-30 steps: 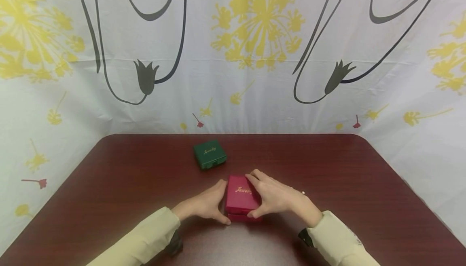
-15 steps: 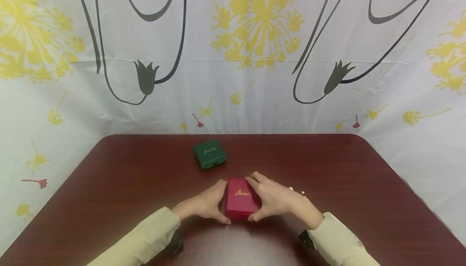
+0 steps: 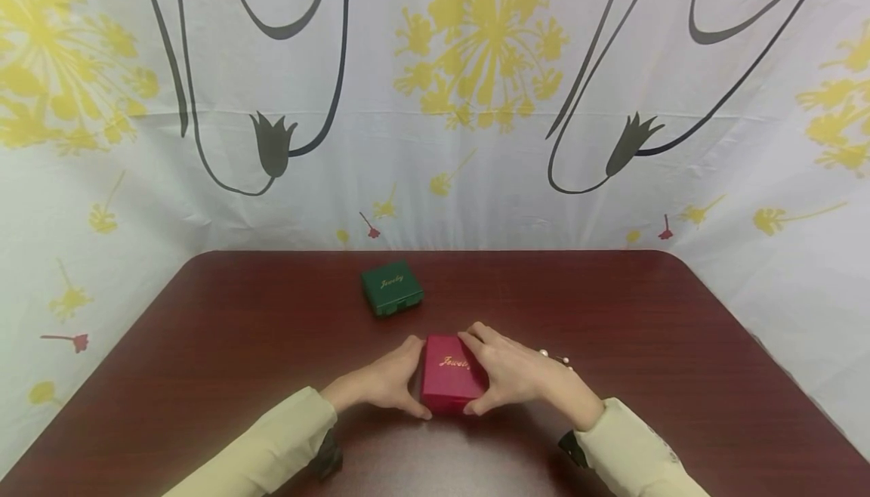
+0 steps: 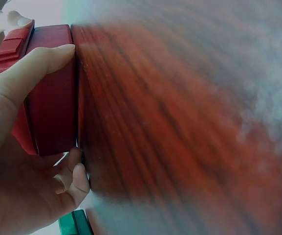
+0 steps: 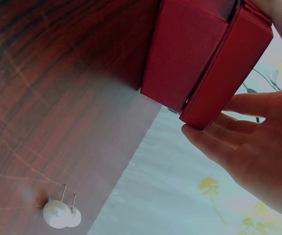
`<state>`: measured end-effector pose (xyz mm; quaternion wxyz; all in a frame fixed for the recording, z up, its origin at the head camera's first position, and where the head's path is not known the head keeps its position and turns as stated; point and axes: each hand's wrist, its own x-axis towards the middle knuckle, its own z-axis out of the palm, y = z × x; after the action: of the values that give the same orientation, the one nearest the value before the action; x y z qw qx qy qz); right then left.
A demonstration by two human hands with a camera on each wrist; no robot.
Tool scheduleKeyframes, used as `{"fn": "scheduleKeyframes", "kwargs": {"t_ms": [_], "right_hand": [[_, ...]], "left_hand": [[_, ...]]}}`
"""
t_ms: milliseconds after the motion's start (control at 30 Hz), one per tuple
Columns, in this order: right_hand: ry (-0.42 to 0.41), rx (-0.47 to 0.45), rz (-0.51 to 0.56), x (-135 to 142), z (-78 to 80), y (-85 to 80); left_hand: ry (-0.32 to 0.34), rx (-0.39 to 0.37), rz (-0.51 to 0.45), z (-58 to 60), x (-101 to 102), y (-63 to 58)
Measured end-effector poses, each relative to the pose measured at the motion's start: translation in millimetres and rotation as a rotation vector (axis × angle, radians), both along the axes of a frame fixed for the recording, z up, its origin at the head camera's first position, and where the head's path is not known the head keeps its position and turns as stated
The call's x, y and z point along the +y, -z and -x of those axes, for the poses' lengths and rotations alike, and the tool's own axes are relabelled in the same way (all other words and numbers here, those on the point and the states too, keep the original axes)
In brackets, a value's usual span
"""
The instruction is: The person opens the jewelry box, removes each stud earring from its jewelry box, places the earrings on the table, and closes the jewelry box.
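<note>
A red jewelry box (image 3: 448,380) with gold lettering sits on the table between both hands, its lid down. The left hand (image 3: 381,382) grips the lower part from the left; its thumb presses the front wall in the left wrist view, with the fingers round at the back. From the right, the right hand (image 3: 513,372) holds the lid (image 5: 231,63), thumb at the front corner and fingertips at the far edge. Only a thin seam shows between lid and base (image 5: 184,54) in the right wrist view. The inside of the box is hidden.
A closed green jewelry box (image 3: 393,287) stands farther back, left of the red one. A pair of pearl earrings (image 5: 62,214) lies on the dark wood table (image 3: 646,331) beside the right wrist. A patterned curtain (image 3: 435,104) hangs behind the table.
The red box's lid has come down onto its base, closing the gap seen at the front. The right hand has lowered slightly with it; the left hand has stayed in place.
</note>
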<state>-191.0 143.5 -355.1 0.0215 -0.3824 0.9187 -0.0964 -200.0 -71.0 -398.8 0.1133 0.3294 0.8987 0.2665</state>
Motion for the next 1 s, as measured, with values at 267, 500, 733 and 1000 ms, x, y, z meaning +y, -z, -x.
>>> {"fn": "scheduleKeyframes", "kwargs": {"t_ms": [267,500,733,1000], "right_hand": [[0.006,0.006,-0.020,-0.3,-1.1,-0.4],[0.004,0.018,-0.035,-1.9,-1.0,-0.6],[0.019,0.004,-0.049,-2.3,-0.7,-1.0],[0.022,0.002,-0.052,-3.1,0.3,-2.9]], "left_hand": [[0.002,0.014,-0.008,-0.7,0.1,-0.3],[0.003,0.040,-0.015,-1.3,0.6,0.4],[0.013,0.057,-0.016,-1.6,0.3,0.7],[0.011,0.045,-0.009,-2.5,0.6,-2.6]]}}
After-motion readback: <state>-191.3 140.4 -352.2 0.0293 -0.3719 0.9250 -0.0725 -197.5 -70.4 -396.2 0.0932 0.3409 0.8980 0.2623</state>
